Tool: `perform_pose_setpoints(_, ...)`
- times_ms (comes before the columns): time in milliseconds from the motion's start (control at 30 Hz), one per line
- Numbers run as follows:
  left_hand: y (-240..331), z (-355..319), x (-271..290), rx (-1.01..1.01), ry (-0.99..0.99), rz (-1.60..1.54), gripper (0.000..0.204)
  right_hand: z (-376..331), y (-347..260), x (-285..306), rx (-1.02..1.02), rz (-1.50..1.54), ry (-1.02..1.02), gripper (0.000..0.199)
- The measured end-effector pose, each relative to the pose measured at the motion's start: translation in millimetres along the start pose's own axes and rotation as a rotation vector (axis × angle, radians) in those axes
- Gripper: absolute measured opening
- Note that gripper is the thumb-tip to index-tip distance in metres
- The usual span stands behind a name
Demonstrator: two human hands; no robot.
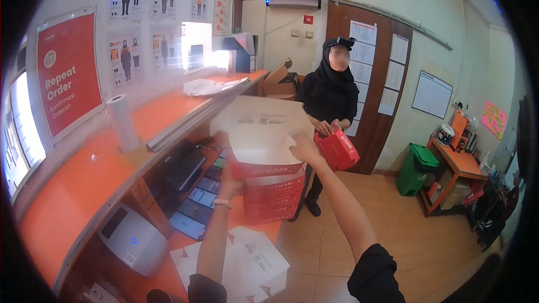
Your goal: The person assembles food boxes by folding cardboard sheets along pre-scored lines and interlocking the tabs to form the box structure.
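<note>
Both my hands are on a red and white cardboard food box [264, 169] with its pale lid raised. My left hand [229, 177], somewhat blurred, grips its left side. At the right rim, my right hand [303, 148] has its fingers hooked over the wall into the box. Directly below is a stack of nested red boxes [273, 202] on the orange counter; I cannot tell whether the held box touches it. Flat white carton blanks [258, 264] lie near my left forearm.
A co-worker in black [337, 92] stands opposite, holding a red box [338, 150]. Left are several phones [193, 213], a white printer [132, 241] and a raised orange ledge [84, 191] with a paper roll [122, 123]. A green bin [417, 169] stands right.
</note>
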State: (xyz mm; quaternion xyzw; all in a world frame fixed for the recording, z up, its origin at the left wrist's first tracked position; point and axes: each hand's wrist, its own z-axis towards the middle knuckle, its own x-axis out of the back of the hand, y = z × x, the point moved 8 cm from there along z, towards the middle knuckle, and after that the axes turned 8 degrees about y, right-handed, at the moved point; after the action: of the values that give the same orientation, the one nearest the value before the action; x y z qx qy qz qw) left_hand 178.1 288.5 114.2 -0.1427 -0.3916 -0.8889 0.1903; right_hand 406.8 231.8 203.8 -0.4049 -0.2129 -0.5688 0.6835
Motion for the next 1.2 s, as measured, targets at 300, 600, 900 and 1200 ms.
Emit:
perform_pose_setpoints(300,-3,4,8,0.048,-0.155,-0.026,0.05,-2,26,-34,-0.103,-0.375,-0.253,0.027)
perform_pose_setpoints(600,-20,14,2,0.049,-0.248,0.08,0.074,-29,-160,-46,0.133,0.014,-0.207,0.043)
perform_pose_setpoints(900,-14,33,5,0.114,-0.309,0.204,0.036,-38,-159,-55,0.132,0.045,-0.163,0.034)
perform_pose_setpoints(1200,-6,33,2,0.132,-0.265,0.032,0.024,-33,-141,-69,0.173,0.12,-0.098,0.029)
